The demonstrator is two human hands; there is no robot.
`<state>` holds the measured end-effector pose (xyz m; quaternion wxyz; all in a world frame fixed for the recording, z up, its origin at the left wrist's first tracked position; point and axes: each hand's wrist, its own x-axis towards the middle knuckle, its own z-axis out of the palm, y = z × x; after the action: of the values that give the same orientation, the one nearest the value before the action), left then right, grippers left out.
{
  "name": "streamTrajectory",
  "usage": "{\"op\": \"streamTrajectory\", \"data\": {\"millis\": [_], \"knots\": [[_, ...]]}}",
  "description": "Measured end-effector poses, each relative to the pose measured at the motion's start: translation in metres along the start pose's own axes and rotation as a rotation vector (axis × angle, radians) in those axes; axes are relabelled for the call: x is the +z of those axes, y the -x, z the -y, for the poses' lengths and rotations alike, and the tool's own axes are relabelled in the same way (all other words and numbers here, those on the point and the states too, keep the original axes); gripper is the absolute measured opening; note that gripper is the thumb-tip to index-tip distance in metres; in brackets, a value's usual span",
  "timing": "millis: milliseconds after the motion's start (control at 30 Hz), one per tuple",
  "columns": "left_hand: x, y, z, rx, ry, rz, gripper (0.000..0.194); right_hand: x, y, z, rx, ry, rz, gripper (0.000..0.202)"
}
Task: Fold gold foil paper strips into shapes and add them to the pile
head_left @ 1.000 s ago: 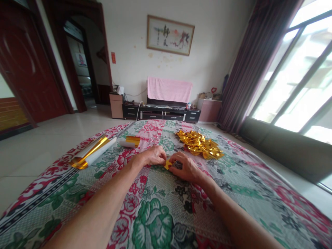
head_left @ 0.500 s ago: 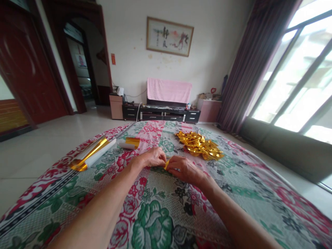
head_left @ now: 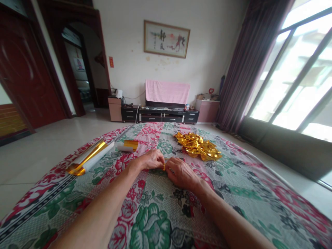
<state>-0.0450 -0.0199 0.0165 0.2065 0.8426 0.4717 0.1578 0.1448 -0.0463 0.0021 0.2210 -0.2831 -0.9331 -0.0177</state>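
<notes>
Between my two hands a small piece of gold foil paper [head_left: 164,167] shows, mostly hidden by fingers. My left hand [head_left: 151,159] pinches its left side, fingers bent and together. My right hand [head_left: 179,172] is closed on the other side, its knuckles turned up. Both hands are low over the flowered cloth, fingertips almost meeting. Just beyond them, to the right, lies a heap of folded gold foil pieces [head_left: 197,146]. To the left are a short stack of gold and white foil paper [head_left: 128,145] and a larger loosely rolled sheet [head_left: 90,157].
A patterned cloth [head_left: 150,224] in red, green and grey covers the rounded table. Farther off, a low black cabinet [head_left: 166,116] stands against the wall, with a pink towel [head_left: 167,91] draped above it. A purple curtain [head_left: 241,65] hangs beside the window at right.
The hands have drawn slightly closer together, and my right hand has turned over the foil paper. Less of the gold piece shows. The camera view has shifted slightly.
</notes>
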Motion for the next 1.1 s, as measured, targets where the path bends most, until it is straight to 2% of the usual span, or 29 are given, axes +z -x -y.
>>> {"op": "streamTrajectory", "data": {"millis": [200,400,733,1100], "knots": [[-0.003,0.001,0.001,0.006,0.005,0.030,0.022,0.010,-0.002,-0.002,0.127,-0.053,-0.067,0.014],[-0.003,0.001,0.003,0.008,0.023,0.048,0.023,0.013,-0.005,0.000,0.179,-0.042,-0.090,0.014],[-0.002,-0.001,0.006,0.007,0.100,0.099,0.025,0.012,-0.012,0.005,0.306,0.010,-0.027,0.016],[0.002,-0.006,0.014,0.002,0.090,0.139,0.027,0.011,-0.015,0.010,0.375,0.069,0.028,0.018]]}}
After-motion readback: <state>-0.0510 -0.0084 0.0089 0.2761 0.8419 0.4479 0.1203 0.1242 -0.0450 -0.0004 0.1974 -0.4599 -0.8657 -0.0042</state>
